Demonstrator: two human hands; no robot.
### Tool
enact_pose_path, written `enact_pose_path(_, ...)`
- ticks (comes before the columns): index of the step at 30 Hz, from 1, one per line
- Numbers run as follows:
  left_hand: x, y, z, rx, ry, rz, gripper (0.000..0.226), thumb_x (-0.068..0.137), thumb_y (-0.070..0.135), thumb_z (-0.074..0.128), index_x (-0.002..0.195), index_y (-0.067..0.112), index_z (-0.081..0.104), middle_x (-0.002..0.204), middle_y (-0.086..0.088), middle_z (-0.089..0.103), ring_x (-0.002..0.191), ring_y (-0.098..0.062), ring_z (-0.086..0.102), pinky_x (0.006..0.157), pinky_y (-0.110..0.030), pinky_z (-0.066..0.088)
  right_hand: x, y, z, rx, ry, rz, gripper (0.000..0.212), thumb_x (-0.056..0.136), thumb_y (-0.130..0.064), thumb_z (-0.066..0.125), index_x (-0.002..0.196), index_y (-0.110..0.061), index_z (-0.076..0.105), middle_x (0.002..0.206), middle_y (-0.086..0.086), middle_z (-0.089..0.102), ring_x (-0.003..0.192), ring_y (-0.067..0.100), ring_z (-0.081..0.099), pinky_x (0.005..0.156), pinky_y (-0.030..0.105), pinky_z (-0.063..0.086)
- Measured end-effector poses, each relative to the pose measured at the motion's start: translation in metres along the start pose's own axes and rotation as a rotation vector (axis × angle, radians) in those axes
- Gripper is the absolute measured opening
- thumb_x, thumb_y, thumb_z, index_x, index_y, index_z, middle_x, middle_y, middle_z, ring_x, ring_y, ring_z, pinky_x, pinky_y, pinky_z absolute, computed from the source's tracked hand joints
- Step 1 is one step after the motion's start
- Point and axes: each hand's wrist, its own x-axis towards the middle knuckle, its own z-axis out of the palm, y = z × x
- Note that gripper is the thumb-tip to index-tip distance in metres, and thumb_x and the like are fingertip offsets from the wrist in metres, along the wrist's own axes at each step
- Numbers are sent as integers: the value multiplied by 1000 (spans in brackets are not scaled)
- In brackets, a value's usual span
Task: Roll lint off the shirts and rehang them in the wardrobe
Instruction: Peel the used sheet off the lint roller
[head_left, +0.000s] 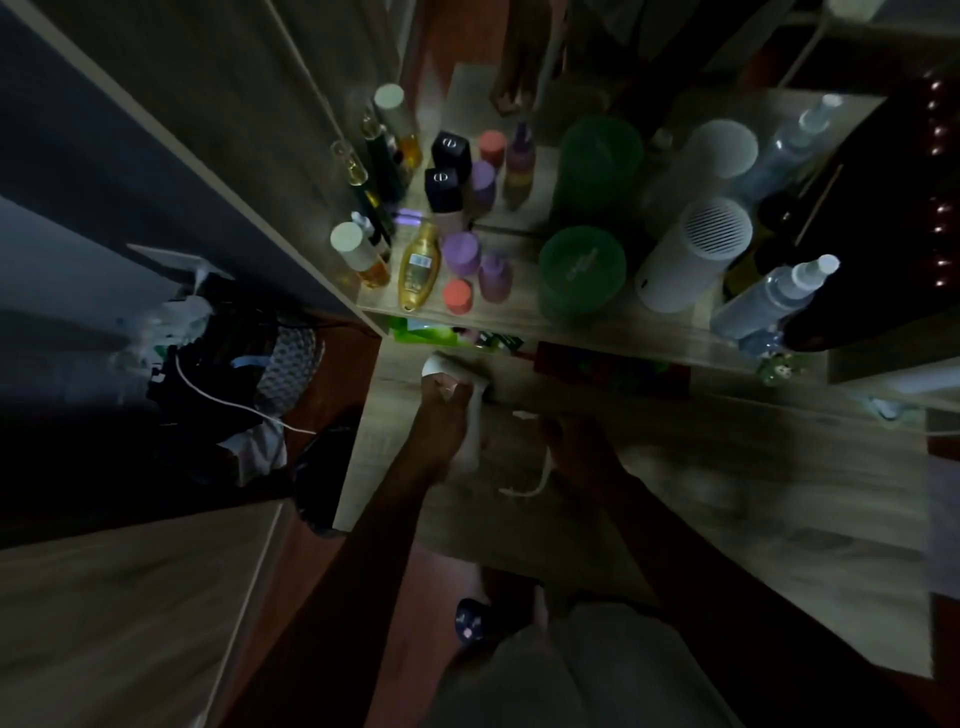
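Mid-frame, the right hand (576, 441) is dark and smeared, its grip unreadable. The left hand (447, 415) covers most of the roller (436, 366) it grips. The shelf (571, 325) hides all but the front edges of green packets (423, 332) and a red box (613, 366).

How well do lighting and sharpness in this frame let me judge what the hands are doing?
Head view: very dim, brightest on the bottle shelf, forearms nearly silhouettes. Head view: motion blur smears the desk top and the right hand, its grip unreadable; the left hand grips a white object too soft to identify. Head view: wide-angle lens bends the cupboard edges.
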Motion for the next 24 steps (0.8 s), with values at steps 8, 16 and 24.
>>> enact_pose_path(8, 9, -7, 3, 57, 1, -77, 39, 98, 43, 58, 120, 19, 35, 125, -20, 53, 104, -41, 63, 63, -42, 59, 22, 13, 14, -109, 40, 30, 46, 102, -45, 44, 123, -10, 65, 123, 12, 66, 115, 29, 61, 102, 44, 44)
enact_pose_path(16, 11, -13, -7, 49, -76, -49, 33, 102, 36, 53, 122, 21, 34, 126, -28, 53, 78, -29, 63, 44, -27, 52, 28, 5, 11, -54, 328, -132, 45, 91, -34, 62, 133, -19, 59, 137, 8, 59, 130, 28, 51, 108, 50, 41)
enact_pose_path(24, 8, -9, -10, 100, -61, -28, 23, 105, 39, 45, 118, 23, 35, 118, -15, 50, 88, -32, 65, 56, -41, 61, 24, -38, 9, 412, 40, -335, 21, 93, -14, 66, 111, -4, 72, 112, 9, 72, 104, 9, 64, 94, 27, 52)
